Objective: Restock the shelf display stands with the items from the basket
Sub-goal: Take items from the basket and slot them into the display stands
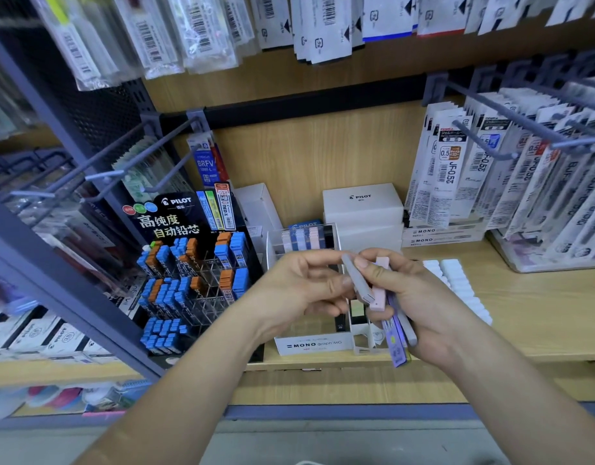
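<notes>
My right hand (pixel 420 303) grips a small bundle of slim lead cases: a pink one (pixel 379 290), a purple one (pixel 395 337) and a grey one at the edge. My left hand (pixel 303 290) pinches the lower part of another grey case (pixel 356 280), which slants up to my right thumb. Both hands hover just above the clear MONO graph display stand (pixel 313 345) on the wooden shelf (pixel 531 317). Pastel cases (pixel 303 239) stand in the stand's back row. The basket is out of view.
A black Pilot lead display (pixel 192 270) with blue and orange cases stands to the left. White Pilot boxes (pixel 361 209) sit behind the stand. White erasers (pixel 457 283) lie to the right. Hanging refill packs (pixel 490 169) on hooks crowd the upper right and top.
</notes>
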Tool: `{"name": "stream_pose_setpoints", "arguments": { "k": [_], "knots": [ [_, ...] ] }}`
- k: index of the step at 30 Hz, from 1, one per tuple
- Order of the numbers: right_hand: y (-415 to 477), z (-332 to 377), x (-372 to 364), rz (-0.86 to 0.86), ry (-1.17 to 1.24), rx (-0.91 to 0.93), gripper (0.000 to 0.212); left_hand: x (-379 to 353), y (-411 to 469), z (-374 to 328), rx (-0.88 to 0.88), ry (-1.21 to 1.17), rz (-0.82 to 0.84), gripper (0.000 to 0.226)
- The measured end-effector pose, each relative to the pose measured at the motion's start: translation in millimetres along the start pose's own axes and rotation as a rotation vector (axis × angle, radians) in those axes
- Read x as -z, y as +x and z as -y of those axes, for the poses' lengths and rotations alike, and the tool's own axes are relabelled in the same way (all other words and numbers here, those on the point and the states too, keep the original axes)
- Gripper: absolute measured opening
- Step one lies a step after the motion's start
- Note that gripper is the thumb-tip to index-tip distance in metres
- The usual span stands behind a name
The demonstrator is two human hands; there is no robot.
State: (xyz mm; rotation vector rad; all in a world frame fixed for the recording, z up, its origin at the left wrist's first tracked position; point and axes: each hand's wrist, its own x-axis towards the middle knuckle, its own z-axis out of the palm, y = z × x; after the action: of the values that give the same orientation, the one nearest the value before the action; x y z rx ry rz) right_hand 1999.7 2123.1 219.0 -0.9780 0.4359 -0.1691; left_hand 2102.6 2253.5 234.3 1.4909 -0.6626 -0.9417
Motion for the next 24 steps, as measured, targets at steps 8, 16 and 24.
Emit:
{"name": "stream_pose_setpoints", "arguments": {
  "k": [8,16,24],
  "knots": [
    [-0.8,-5.9,-9.1,0.012,-0.059,-0.121,0.016,7.9,-4.7,-1.3,-0.249,0.814,-0.159,0.016],
    [4.7,-10.0,-14.4,-0.145,0.084,-0.103,0.023,-4.8,-6.9,5.6,-0.333,1.285,-0.187,0.029],
    [4.9,-2.3,-6.6,-0.168,0.137,-0.104,0.02,2.6,-12.7,-9.4,-0.177,0.379,-0.345,0.004]
  ]
}}
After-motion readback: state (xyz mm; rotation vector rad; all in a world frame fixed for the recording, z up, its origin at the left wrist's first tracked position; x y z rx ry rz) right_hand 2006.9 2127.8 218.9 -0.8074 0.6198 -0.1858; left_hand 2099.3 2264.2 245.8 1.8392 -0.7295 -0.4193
